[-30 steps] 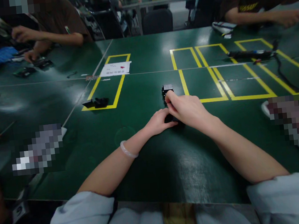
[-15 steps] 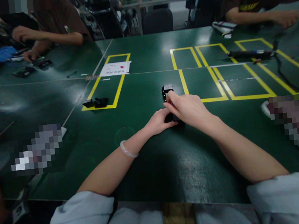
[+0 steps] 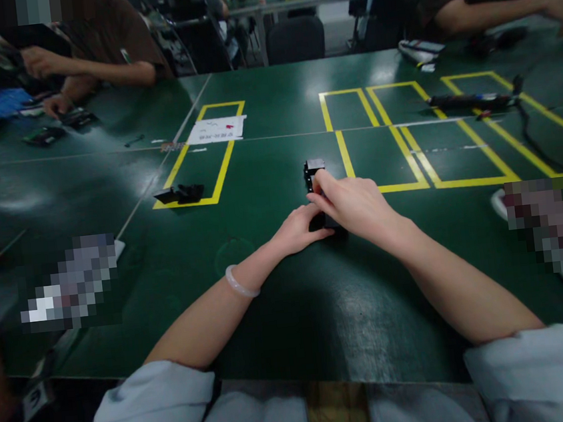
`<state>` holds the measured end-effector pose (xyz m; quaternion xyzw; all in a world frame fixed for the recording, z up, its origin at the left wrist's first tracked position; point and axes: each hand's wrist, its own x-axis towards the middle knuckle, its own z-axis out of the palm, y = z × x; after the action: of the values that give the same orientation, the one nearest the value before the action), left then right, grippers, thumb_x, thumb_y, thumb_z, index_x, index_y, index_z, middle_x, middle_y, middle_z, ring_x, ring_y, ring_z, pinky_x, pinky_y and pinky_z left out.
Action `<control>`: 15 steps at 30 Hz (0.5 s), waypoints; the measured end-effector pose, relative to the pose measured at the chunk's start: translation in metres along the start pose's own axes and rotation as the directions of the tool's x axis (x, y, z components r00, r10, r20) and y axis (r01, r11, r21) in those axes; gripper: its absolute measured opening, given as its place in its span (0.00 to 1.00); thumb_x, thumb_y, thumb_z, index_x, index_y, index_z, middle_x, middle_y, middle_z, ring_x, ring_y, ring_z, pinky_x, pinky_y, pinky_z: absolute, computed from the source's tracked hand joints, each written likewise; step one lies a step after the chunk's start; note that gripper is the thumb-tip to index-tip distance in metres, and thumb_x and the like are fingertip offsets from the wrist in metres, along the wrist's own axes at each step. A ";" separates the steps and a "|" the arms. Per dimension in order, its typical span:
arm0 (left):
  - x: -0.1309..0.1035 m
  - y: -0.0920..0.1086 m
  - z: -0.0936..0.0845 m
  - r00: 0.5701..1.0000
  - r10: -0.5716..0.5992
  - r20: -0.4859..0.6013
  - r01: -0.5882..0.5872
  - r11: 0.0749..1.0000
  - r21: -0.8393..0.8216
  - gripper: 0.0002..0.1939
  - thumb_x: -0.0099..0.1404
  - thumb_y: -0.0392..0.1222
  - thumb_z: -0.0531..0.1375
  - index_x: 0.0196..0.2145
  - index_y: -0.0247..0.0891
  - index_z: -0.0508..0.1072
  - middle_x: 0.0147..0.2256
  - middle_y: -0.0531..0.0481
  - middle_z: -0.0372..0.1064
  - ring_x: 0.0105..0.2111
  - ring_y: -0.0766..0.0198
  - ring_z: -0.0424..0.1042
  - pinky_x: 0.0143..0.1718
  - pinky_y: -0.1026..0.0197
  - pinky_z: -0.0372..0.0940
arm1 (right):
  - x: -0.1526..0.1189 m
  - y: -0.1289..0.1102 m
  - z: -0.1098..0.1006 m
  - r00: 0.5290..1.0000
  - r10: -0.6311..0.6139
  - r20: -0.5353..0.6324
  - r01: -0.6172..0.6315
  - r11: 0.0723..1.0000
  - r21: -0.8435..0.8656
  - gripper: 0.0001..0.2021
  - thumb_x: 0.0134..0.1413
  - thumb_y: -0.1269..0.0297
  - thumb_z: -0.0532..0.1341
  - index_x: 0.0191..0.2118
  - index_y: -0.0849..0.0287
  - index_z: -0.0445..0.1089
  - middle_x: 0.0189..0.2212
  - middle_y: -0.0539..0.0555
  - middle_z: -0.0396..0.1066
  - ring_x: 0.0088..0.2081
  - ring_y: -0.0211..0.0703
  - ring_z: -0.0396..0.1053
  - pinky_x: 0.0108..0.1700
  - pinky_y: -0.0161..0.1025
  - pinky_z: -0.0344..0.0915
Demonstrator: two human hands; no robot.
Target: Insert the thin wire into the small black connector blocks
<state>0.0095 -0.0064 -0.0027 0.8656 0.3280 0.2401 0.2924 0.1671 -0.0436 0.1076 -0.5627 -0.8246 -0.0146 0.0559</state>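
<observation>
A small black part (image 3: 313,165) with a light grey top stands on the green table (image 3: 283,318), in front of me near the middle. My left hand (image 3: 299,229) is closed round its near, lower portion, thumb and fingers on either side. From the right, my right hand (image 3: 354,205) reaches over the part, with thumb and index finger pinched on it. Both hands hide most of the black part. A pale bracelet (image 3: 241,282) circles my left wrist.
Black pieces (image 3: 182,193) lie inside a yellow taped outline at left, below a paper label (image 3: 217,130). A black tool (image 3: 471,101) with a cable lies at right. Blurred-out items flank my arms. Two people sit across the table.
My hands and the black part hold nearly the same place. Across the table at right, the other person's arm has shifted, and a dark object now shows beneath it.
</observation>
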 end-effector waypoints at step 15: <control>0.001 0.002 0.000 0.999 -0.032 0.006 0.032 0.999 0.018 0.23 0.64 0.53 0.63 0.52 0.37 0.71 0.52 0.42 0.72 0.52 0.47 0.72 0.54 0.48 0.64 | 0.000 0.004 0.004 0.999 -0.002 -0.050 0.002 1.000 0.007 0.16 0.67 0.59 0.45 0.51 0.56 0.64 0.34 0.55 0.76 0.30 0.43 0.70 0.28 0.37 0.44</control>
<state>0.0107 -0.0066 -0.0012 0.8636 0.3430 0.2298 0.2895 0.1707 -0.0419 0.1040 -0.5612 -0.8236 -0.0258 0.0782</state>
